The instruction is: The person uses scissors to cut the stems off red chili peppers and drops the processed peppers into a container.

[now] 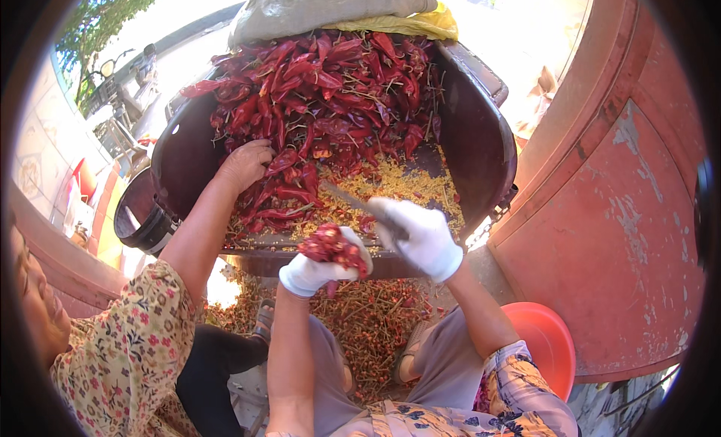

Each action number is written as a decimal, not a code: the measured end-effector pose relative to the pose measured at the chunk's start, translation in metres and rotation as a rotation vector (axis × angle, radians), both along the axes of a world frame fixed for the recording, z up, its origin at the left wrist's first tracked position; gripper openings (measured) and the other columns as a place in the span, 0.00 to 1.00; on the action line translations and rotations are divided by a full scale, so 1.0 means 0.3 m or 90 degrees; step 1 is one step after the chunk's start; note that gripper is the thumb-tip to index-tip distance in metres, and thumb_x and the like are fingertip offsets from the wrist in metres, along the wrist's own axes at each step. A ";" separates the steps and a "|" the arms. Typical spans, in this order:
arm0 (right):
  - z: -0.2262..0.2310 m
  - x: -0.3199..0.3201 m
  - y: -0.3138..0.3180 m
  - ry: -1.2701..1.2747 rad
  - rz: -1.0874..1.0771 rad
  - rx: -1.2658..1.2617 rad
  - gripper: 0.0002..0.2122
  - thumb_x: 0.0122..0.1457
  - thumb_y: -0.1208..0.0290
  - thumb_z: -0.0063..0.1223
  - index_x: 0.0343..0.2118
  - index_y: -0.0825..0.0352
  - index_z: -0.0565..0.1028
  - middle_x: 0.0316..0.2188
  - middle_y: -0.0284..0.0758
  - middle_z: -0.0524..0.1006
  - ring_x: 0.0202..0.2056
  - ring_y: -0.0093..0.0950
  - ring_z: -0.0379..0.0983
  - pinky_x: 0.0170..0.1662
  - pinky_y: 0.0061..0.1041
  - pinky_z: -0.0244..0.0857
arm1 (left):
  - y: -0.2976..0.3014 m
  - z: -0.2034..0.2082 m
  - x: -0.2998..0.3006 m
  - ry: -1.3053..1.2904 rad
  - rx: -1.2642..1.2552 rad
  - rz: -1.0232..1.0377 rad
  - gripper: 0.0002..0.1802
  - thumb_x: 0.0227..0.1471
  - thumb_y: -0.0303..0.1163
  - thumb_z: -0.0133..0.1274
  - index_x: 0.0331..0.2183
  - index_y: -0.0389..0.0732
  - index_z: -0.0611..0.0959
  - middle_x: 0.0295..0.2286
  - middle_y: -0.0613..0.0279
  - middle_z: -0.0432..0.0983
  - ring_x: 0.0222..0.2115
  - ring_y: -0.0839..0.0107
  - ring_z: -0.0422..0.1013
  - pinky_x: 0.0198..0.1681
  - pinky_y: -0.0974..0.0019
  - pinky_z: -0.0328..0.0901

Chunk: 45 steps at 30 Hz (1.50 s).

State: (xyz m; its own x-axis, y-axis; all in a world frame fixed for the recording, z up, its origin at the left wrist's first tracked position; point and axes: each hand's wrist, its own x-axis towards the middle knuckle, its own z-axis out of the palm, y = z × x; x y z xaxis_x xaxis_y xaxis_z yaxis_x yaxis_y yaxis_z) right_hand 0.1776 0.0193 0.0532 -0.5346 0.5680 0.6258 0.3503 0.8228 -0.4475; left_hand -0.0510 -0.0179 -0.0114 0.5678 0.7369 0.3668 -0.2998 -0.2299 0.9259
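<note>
My left hand (308, 274), in a white glove, is closed around a bunch of dried red chili peppers (330, 247) at the near rim of a large dark tub (481, 129). My right hand (428, 238), also gloved in white, grips what looks like a pair of scissors (347, 197). They are blurred, with the tip pointing left over the tub, apart from the bunch. A big heap of red chili peppers (323, 84) fills the far part of the tub. Loose yellow seeds (420, 183) cover the tub's bottom nearer to me.
At my left, a person in a floral top (128, 347) reaches a bare hand (248, 165) into the peppers. A dark bucket (139, 211) stands left of the tub, an orange-red basin (541, 347) at my right. Stems and scraps (368, 332) litter the ground. A sack (330, 12) lies beyond the heap.
</note>
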 end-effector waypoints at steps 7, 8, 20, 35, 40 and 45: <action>-0.128 0.125 0.176 -0.280 -0.371 -0.065 0.21 0.50 0.63 0.59 0.49 0.55 0.72 0.33 0.41 0.75 0.35 0.39 0.75 0.38 0.39 0.69 | -0.022 0.046 0.232 0.098 -0.187 0.015 0.16 0.44 0.27 0.64 0.38 0.39 0.79 0.31 0.69 0.76 0.34 0.79 0.70 0.39 0.71 0.66; -0.127 0.120 0.178 -0.280 -0.389 -0.043 0.18 0.51 0.64 0.59 0.46 0.56 0.74 0.33 0.40 0.75 0.35 0.39 0.75 0.38 0.38 0.69 | -0.021 0.040 0.241 0.077 -0.178 0.012 0.16 0.44 0.27 0.64 0.38 0.39 0.80 0.32 0.70 0.76 0.34 0.80 0.70 0.39 0.71 0.66; -0.062 -0.421 0.261 -0.254 -0.016 0.022 0.15 0.54 0.52 0.53 0.33 0.61 0.78 0.31 0.41 0.75 0.33 0.41 0.75 0.35 0.38 0.70 | -0.027 0.092 0.227 0.184 -0.190 -0.043 0.14 0.43 0.29 0.65 0.34 0.39 0.80 0.27 0.71 0.76 0.31 0.81 0.69 0.34 0.70 0.66; -0.114 -0.083 0.239 0.349 0.105 -0.766 0.08 0.62 0.65 0.50 0.34 0.65 0.73 0.19 0.25 0.68 0.16 0.13 0.60 0.17 0.16 0.49 | 0.074 0.016 0.158 -0.354 -0.268 0.486 0.09 0.50 0.23 0.57 0.36 0.38 0.79 0.29 0.65 0.77 0.26 0.76 0.73 0.27 0.72 0.69; -0.127 -0.087 0.196 0.433 0.181 -0.911 0.08 0.63 0.64 0.49 0.37 0.65 0.72 0.19 0.28 0.71 0.14 0.13 0.61 0.14 0.14 0.46 | 0.101 0.023 0.194 -0.408 -0.283 0.450 0.07 0.52 0.26 0.55 0.36 0.38 0.80 0.30 0.66 0.77 0.27 0.74 0.73 0.31 0.70 0.69; -0.141 -0.110 0.174 0.464 0.076 -0.738 0.11 0.64 0.63 0.48 0.39 0.66 0.72 0.19 0.29 0.74 0.14 0.13 0.63 0.16 0.12 0.52 | 0.123 0.020 0.209 -0.397 -0.284 0.415 0.12 0.54 0.28 0.54 0.42 0.37 0.79 0.32 0.65 0.77 0.26 0.75 0.72 0.32 0.70 0.68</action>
